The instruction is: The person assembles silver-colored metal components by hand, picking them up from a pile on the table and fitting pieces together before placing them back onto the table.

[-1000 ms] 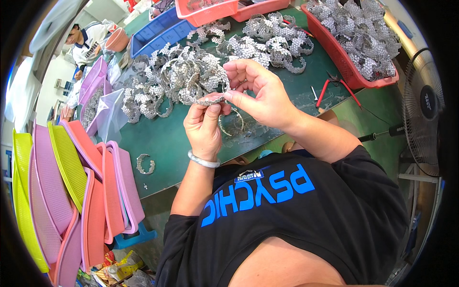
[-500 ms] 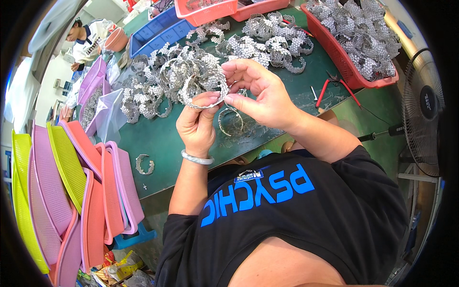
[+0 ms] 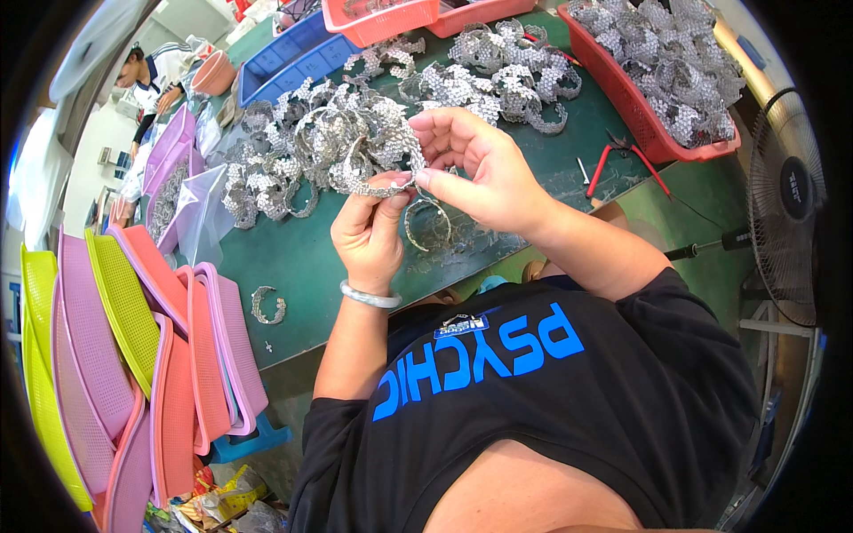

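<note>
Over the table edge, my left hand (image 3: 369, 235) pinches the near rim of a silver, scale-patterned metal bracelet (image 3: 415, 160) between thumb and fingers. My right hand (image 3: 480, 173) closes on the same bracelet from the other side, thumb and fingertips at its rim. Part of the bracelet blends into the large heap of similar silver bracelets (image 3: 329, 129) just behind it. Below my hands a single round bracelet (image 3: 428, 225) lies on the green table (image 3: 320, 293). Another loose bracelet (image 3: 268, 305) lies further left, beside a tiny metal piece (image 3: 269, 346).
Red-handled pliers (image 3: 626, 160) lie at right, near a red basket (image 3: 613, 98) full of silver pieces. A fan (image 3: 791, 195) stands far right. Stacked colored baskets (image 3: 124, 311) fill the left. Behind are a blue tray (image 3: 293, 58) and a person (image 3: 160, 75) at work.
The held bracelet has tilted, so its ring looks narrower. My left hand has shifted slightly right. The person at the back left has moved their arm and leaned lower.
</note>
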`<action>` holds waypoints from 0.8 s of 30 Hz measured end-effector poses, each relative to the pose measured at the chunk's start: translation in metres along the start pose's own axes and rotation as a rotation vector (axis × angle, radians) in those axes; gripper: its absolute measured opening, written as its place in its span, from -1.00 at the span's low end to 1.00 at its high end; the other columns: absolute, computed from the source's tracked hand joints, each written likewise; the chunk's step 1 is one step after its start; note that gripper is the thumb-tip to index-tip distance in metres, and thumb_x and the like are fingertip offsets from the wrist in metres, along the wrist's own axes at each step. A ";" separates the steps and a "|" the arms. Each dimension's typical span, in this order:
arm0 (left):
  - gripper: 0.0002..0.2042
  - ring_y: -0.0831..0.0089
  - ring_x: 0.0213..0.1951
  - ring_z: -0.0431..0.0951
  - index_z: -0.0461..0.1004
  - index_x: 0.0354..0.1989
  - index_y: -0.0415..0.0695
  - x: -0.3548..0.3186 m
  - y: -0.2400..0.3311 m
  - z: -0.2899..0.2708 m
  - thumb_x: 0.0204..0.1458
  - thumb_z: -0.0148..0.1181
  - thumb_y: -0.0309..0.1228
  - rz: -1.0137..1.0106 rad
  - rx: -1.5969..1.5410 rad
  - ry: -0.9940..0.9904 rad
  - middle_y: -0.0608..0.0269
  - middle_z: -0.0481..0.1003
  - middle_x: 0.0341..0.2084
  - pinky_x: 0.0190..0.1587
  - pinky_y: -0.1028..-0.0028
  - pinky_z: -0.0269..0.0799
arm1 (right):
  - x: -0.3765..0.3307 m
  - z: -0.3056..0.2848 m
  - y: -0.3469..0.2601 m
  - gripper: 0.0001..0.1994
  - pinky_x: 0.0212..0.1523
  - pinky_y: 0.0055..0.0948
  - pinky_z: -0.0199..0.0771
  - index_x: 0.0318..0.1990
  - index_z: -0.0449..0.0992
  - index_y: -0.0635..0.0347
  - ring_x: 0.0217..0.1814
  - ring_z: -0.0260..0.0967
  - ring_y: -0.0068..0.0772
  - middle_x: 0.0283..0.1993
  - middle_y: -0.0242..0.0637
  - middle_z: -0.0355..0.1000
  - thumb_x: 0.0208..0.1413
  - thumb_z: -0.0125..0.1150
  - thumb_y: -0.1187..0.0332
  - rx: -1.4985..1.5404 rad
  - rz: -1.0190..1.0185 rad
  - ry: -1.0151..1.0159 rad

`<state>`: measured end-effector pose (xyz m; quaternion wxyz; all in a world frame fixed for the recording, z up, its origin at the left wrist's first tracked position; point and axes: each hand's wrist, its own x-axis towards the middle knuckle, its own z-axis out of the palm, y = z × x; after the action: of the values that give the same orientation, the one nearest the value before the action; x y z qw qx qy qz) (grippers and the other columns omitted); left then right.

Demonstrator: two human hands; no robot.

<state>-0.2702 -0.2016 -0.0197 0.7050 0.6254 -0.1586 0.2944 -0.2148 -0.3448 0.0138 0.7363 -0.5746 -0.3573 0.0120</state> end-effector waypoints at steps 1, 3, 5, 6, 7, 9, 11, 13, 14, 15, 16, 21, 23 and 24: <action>-0.89 0.45 -0.38 0.45 0.43 -0.31 -0.32 -0.001 0.001 0.002 -0.01 0.08 -0.57 -0.025 0.004 0.014 0.09 0.47 -0.35 -0.29 0.50 0.40 | 0.001 0.000 0.001 -0.61 -0.27 -0.58 0.38 -0.06 0.29 0.32 -0.27 0.27 -0.59 -0.24 -0.29 0.29 -0.11 0.15 0.54 0.011 -0.005 0.020; -0.89 0.45 -0.41 0.46 0.43 -0.31 -0.32 -0.003 0.003 0.002 0.00 0.07 -0.57 -0.086 -0.003 0.034 0.10 0.48 -0.40 -0.30 0.51 0.40 | 0.000 -0.001 -0.003 -0.62 -0.17 -0.59 0.33 -0.03 0.25 0.32 -0.20 0.25 -0.61 -0.19 -0.33 0.28 -0.06 0.11 0.56 0.042 0.100 -0.008; -0.90 0.45 -0.44 0.47 0.43 -0.32 -0.32 -0.004 0.005 0.003 0.01 0.06 -0.56 -0.136 -0.017 0.058 0.11 0.49 -0.43 -0.31 0.50 0.41 | 0.000 -0.001 -0.004 -0.63 -0.12 -0.60 0.31 -0.02 0.24 0.32 -0.17 0.24 -0.63 -0.16 -0.34 0.27 -0.03 0.08 0.57 0.074 0.154 -0.020; -0.90 0.45 -0.45 0.47 0.43 -0.33 -0.32 -0.003 0.006 0.004 0.01 0.06 -0.56 -0.157 -0.029 0.069 0.11 0.49 -0.45 -0.31 0.50 0.41 | 0.000 -0.001 -0.003 -0.64 -0.12 -0.60 0.32 -0.02 0.24 0.32 -0.17 0.24 -0.63 -0.16 -0.34 0.27 -0.02 0.07 0.57 0.089 0.156 -0.015; -0.91 0.45 -0.46 0.48 0.42 -0.34 -0.32 -0.003 0.007 0.005 0.01 0.06 -0.55 -0.178 -0.041 0.080 0.11 0.50 -0.46 -0.32 0.49 0.42 | 0.000 -0.002 -0.003 -0.65 -0.12 -0.60 0.32 -0.02 0.24 0.32 -0.17 0.24 -0.63 -0.16 -0.34 0.27 -0.02 0.06 0.57 0.103 0.157 -0.010; -0.92 0.44 -0.47 0.48 0.42 -0.36 -0.31 -0.002 0.008 0.005 0.01 0.06 -0.55 -0.203 -0.075 0.078 0.09 0.50 -0.45 -0.33 0.48 0.42 | 0.001 -0.002 -0.003 -0.65 -0.12 -0.60 0.32 -0.02 0.24 0.32 -0.17 0.24 -0.63 -0.16 -0.34 0.27 -0.01 0.06 0.57 0.102 0.166 -0.009; -0.93 0.43 -0.48 0.48 0.41 -0.38 -0.30 -0.001 0.010 0.005 0.01 0.06 -0.55 -0.219 -0.102 0.082 0.08 0.50 -0.45 -0.34 0.48 0.42 | 0.001 -0.003 -0.003 -0.65 -0.12 -0.59 0.32 -0.02 0.24 0.32 -0.17 0.24 -0.62 -0.17 -0.35 0.27 -0.01 0.05 0.57 0.097 0.174 -0.008; -0.94 0.43 -0.49 0.48 0.40 -0.40 -0.30 -0.001 0.011 0.006 0.01 0.06 -0.55 -0.227 -0.121 0.091 0.07 0.50 -0.45 -0.36 0.47 0.42 | 0.000 -0.002 -0.001 -0.66 -0.12 -0.59 0.32 -0.02 0.24 0.33 -0.17 0.24 -0.62 -0.17 -0.35 0.27 -0.01 0.05 0.57 0.089 0.178 -0.008; -0.94 0.43 -0.49 0.48 0.40 -0.40 -0.30 0.000 0.012 0.006 0.01 0.06 -0.55 -0.230 -0.118 0.094 0.07 0.50 -0.45 -0.36 0.48 0.42 | 0.000 -0.002 -0.002 -0.66 -0.12 -0.59 0.32 -0.02 0.24 0.33 -0.17 0.24 -0.62 -0.18 -0.35 0.27 -0.01 0.05 0.57 0.086 0.186 -0.011; -0.93 0.43 -0.49 0.48 0.40 -0.40 -0.30 0.000 0.012 0.006 0.01 0.06 -0.55 -0.234 -0.115 0.097 0.07 0.50 -0.46 -0.36 0.48 0.42 | 0.000 -0.002 -0.002 -0.66 -0.12 -0.59 0.32 -0.02 0.24 0.33 -0.17 0.24 -0.62 -0.18 -0.35 0.26 -0.01 0.05 0.57 0.082 0.194 -0.015; -0.93 0.43 -0.49 0.48 0.40 -0.40 -0.30 0.000 0.012 0.006 0.01 0.06 -0.55 -0.237 -0.111 0.101 0.07 0.50 -0.46 -0.36 0.48 0.42 | 0.000 -0.002 -0.002 -0.66 -0.12 -0.59 0.31 -0.02 0.24 0.33 -0.17 0.24 -0.62 -0.19 -0.35 0.26 -0.01 0.05 0.57 0.079 0.202 -0.019; -0.93 0.47 -0.49 0.47 0.41 -0.42 -0.30 -0.001 0.012 0.007 0.01 0.07 -0.54 -0.238 -0.052 0.120 0.10 0.50 -0.47 -0.37 0.52 0.41 | 0.000 -0.003 -0.002 -0.63 -0.12 -0.59 0.32 0.00 0.21 0.32 -0.18 0.23 -0.61 -0.18 -0.34 0.24 -0.01 0.06 0.56 0.032 0.222 -0.032; -0.93 0.51 -0.49 0.47 0.42 -0.43 -0.31 -0.001 0.013 0.009 0.01 0.07 -0.54 -0.216 -0.005 0.120 0.14 0.50 -0.49 -0.37 0.55 0.40 | -0.001 -0.002 -0.003 -0.60 -0.13 -0.59 0.32 0.01 0.20 0.32 -0.18 0.23 -0.60 -0.17 -0.33 0.23 -0.02 0.08 0.55 0.054 0.230 -0.038; -0.93 0.53 -0.49 0.46 0.42 -0.43 -0.31 -0.002 0.013 0.011 0.01 0.08 -0.55 -0.200 0.016 0.119 0.16 0.50 -0.50 -0.38 0.57 0.40 | -0.001 -0.001 -0.004 -0.59 -0.13 -0.59 0.32 0.02 0.19 0.32 -0.18 0.23 -0.60 -0.17 -0.33 0.22 -0.03 0.10 0.55 0.094 0.241 -0.041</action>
<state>-0.2779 -0.2118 -0.0087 0.7338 0.6252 -0.0509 0.2607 -0.2162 -0.3474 0.0166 0.7480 -0.5779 -0.2997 0.1291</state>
